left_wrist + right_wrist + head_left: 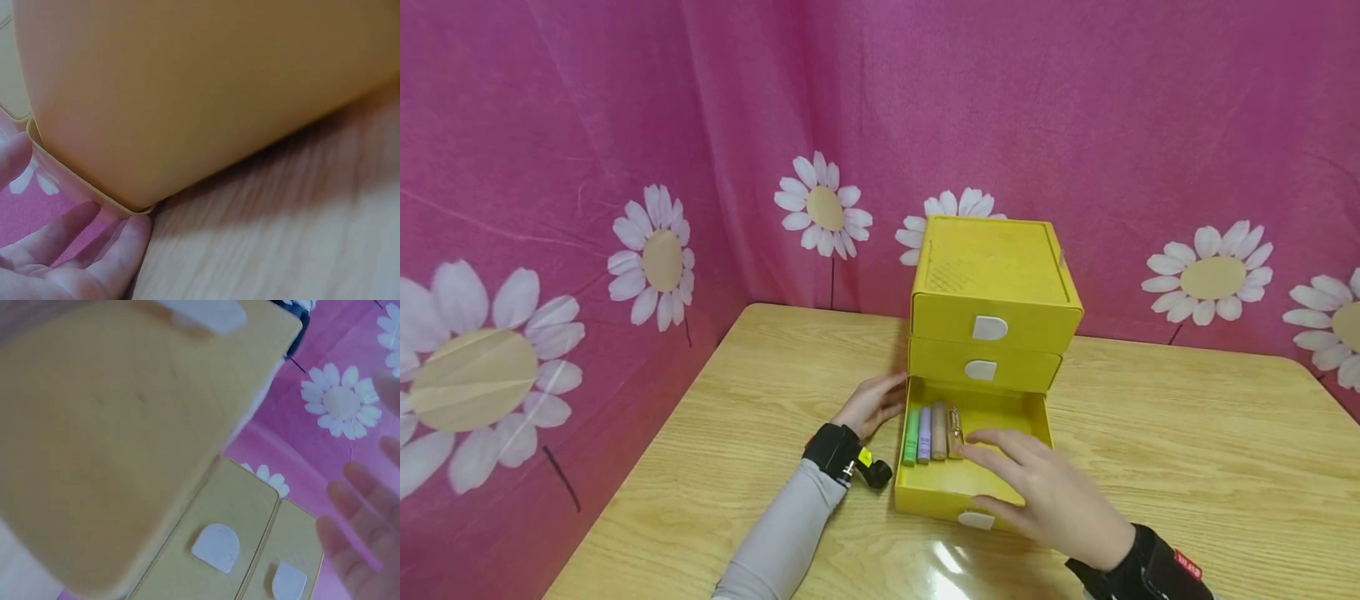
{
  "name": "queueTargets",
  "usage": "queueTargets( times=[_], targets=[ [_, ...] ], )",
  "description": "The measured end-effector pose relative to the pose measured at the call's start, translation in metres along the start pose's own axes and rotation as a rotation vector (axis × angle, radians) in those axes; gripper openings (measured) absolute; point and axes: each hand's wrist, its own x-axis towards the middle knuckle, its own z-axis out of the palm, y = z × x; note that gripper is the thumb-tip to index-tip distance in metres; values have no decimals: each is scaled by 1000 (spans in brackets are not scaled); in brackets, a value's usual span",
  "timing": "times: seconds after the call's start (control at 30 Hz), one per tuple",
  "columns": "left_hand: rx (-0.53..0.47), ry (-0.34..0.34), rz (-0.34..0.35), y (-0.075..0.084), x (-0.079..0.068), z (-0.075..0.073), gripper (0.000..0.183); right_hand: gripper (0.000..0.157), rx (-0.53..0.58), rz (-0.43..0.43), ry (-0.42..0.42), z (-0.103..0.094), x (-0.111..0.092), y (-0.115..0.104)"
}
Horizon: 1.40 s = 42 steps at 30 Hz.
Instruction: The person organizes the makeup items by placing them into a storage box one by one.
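A yellow three-drawer box (992, 258) stands on the table with its bottom drawer (928, 500) pulled out. At that drawer's left side lie several slim tubes in a row: a green tube (911, 437), a lilac tube (924, 436), a brown tube (938, 431) and a shiny gold tube (955, 433). My left hand (868, 406) touches the box's left side, and its fingertips (134, 231) rest at the casing's edge in the left wrist view. Over the open drawer, my right hand (1045, 492) has its fingers spread and holds nothing, with fingertips close to the gold tube.
The upper drawer (947, 321) and the middle drawer (940, 358) are pushed in, each with a white tab. A wood-grain table (1150, 433) bears the box. Behind it hangs a pink curtain (1075, 125) with white daisies.
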Motion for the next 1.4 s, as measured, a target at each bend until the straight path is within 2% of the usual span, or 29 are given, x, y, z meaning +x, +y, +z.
queueTargets(
  times=[0.2,0.33,0.47,0.67,0.8,0.9,0.93,1.0,1.1,1.17,1.23,1.4],
  targets=[
    [-3,0,1,2,-1,1,41,34,20,-103,16,7,-15,-11],
    [-3,-2,-2,1,-1,0,41,28,58,-118,-35,9,-25,-17],
    [-4,0,2,0,0,-1,40,30,115,-33,-129,11,-32,-21],
    [-5,10,1,0,0,-2,39,34,72,32,-199,18,-37,-24],
    [-10,6,-1,0,-1,-2,39,56,52,135,-308,20,-40,-27],
    [-7,3,0,-1,-1,-2,39,72,31,169,-342,21,-41,-28],
    [-4,3,1,0,0,-2,39,73,22,162,-334,23,-41,-28],
    [-2,2,2,0,0,-3,39,69,-16,96,-267,27,-41,-27],
    [-7,6,4,0,0,-2,40,47,-82,-13,-152,35,-41,-25],
    [-13,9,3,1,-1,-2,39,43,-105,-58,-99,39,-41,-23],
    [-17,12,1,1,-2,-1,39,46,-104,-54,-92,42,-40,-21],
    [-11,9,1,2,-3,1,39,40,-92,-21,-94,45,-38,-19]
  ],
)
